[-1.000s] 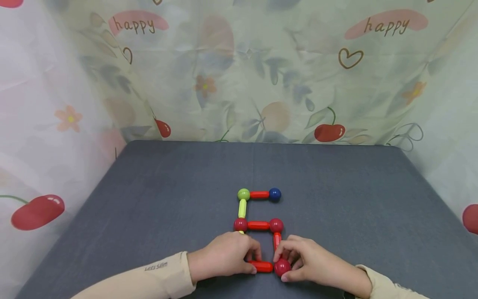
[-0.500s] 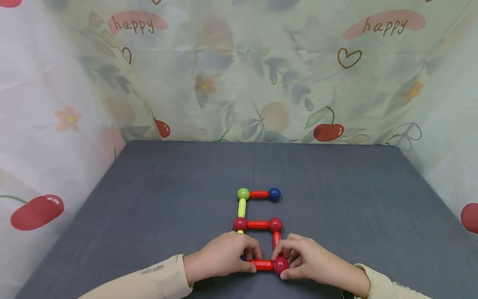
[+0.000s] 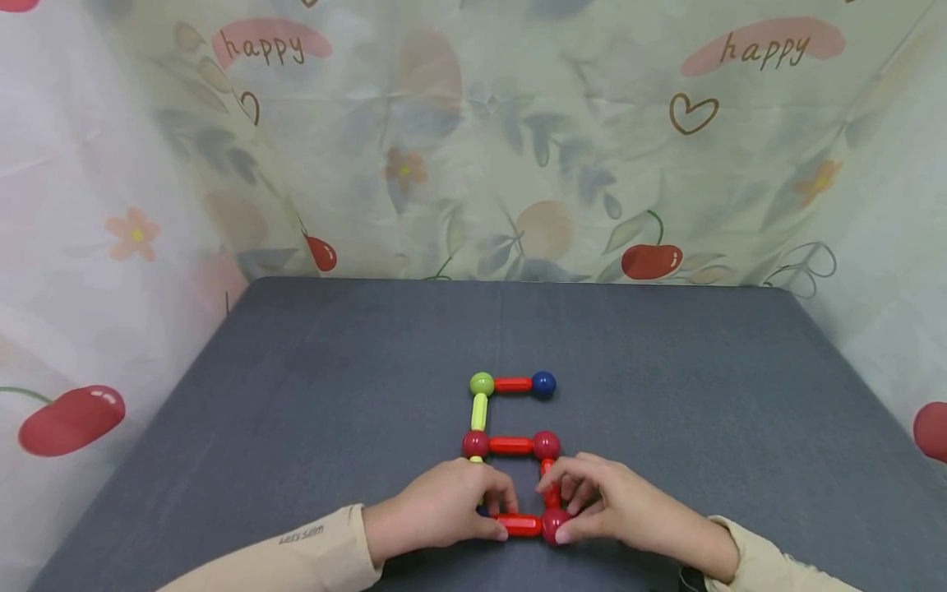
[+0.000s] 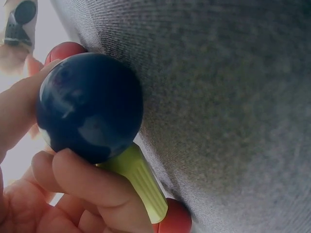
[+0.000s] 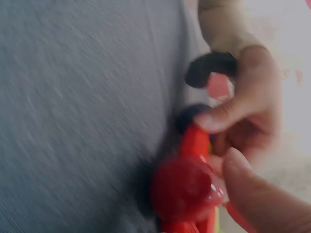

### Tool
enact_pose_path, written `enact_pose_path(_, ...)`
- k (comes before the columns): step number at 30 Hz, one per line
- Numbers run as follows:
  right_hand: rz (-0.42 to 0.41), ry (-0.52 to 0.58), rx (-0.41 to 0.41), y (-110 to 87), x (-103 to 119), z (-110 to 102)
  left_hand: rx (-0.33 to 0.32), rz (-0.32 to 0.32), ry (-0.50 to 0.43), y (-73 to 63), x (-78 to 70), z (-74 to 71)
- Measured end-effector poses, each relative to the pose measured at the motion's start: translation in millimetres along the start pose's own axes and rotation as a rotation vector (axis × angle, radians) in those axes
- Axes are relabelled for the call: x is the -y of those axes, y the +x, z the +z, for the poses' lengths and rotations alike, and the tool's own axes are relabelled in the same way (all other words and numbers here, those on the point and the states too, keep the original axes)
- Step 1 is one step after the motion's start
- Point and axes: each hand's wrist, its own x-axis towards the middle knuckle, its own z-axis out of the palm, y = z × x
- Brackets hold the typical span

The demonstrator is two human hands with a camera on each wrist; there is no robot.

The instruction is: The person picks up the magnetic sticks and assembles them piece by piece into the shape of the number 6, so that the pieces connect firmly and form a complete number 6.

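Magnetic rods and balls lie joined on the dark table, in a shape like a 6. My left hand (image 3: 444, 503) pinches the blue ball (image 4: 92, 107) at the lower left corner, which it mostly hides in the head view. A yellow-green rod (image 4: 141, 182) runs from that ball, and the bottom red rod (image 3: 522, 525) links it to the lower right red ball (image 3: 552, 524). At that red ball is my right hand (image 3: 625, 510): its thumb tip is against the ball, while the index finger is raised beside the upright red rod (image 3: 551, 497).
Farther back, two red balls hold the middle red rod (image 3: 510, 446) between them. Behind them stand a green ball (image 3: 482, 384), a red rod (image 3: 513, 384) and a blue ball (image 3: 543, 385). A printed curtain (image 3: 473, 164) closes off the table's far side.
The bottom red rod and lower right red ball have come together, closing a small gap. Since then my right index finger has lifted off the ball towards the upright rod; my left hand stays put.
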Motion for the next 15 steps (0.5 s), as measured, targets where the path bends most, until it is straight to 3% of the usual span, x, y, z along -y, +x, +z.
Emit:
enact_pose_path(5,0.005,-0.006,-0.088,7.0,1,-9,0.000,0.001,-0.005,-0.2,0.2,-0.4)
enact_pose_path(10,0.051,0.063,-0.057,15.6,-3,-9,-0.002,-0.004,-0.013,-1.3,-0.1,-0.3)
enact_pose_path(15,0.067,0.028,-0.043,21.8,-4,-6,-0.004,-0.007,-0.011,-1.4,-0.8,-0.4)
